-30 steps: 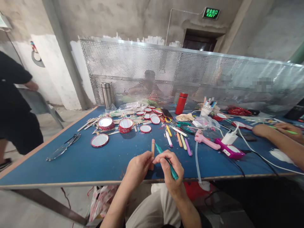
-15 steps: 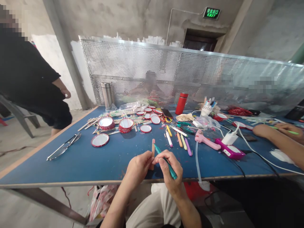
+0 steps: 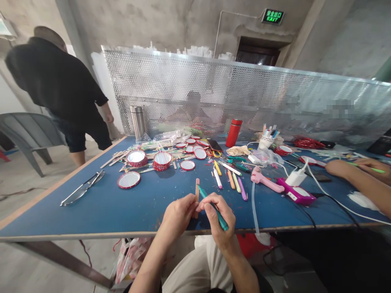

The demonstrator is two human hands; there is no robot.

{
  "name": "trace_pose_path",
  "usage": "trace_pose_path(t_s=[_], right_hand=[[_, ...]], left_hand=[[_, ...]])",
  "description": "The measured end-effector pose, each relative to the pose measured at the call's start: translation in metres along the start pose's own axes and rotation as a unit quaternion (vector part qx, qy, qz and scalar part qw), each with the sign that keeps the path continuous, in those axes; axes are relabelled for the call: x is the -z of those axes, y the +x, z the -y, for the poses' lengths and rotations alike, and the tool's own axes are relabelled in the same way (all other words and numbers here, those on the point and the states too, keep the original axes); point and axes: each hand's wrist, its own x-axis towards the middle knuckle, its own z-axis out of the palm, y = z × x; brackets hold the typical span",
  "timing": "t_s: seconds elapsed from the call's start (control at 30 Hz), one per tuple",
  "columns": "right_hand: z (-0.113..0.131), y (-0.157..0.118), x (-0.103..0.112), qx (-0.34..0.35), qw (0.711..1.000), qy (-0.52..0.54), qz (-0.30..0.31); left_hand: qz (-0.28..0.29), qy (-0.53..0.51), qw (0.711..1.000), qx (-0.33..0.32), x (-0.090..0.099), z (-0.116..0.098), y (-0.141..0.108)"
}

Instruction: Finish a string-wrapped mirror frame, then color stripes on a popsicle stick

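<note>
Head view: over the desk (image 3: 88, 217), the left hand (image 3: 179, 211) pinches a wooden stick (image 3: 197, 190); the right hand (image 3: 222, 209) grips a teal marker (image 3: 205, 196), nib against it. A slackened pinch could skew strokes.

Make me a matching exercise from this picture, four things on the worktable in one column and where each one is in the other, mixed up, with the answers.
1. teal marker
2. wooden stick
3. eyeglasses
4. red bottle

A. before the mesh panel
B. in the left hand
C. near the table's left edge
D. in the right hand

Pairs: 1-D, 2-B, 3-C, 4-A
</note>
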Motion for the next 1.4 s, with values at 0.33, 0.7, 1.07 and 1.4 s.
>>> trace_pose_path(t_s=[0.33, 0.7, 1.07, 1.4], right_hand=[[0.0035, 0.001, 0.0008, -0.001, 1.0, 0.003, 0.016], [-0.0003, -0.0013, 0.0001, 0.015, 1.0, -0.005, -0.014], [-0.0014, -0.0026, 0.0002, 0.026, 0.999, -0.004, -0.028], [-0.0001, -0.0005, 0.0006, 0.013, 1.0, -0.002, -0.003]], left_hand=[[0.004, -0.004, 1.0, 0.006, 0.0004, -0.0004, 0.0008], [0.009, -0.002, 1.0, 0.017, 0.0008, -0.0019, -0.0004], [0.016, -0.007, 1.0, 0.02, 0.0001, -0.0014, 0.0015], [0.014, -0.017, 1.0, 0.011, 0.0002, -0.0005, -0.001]])
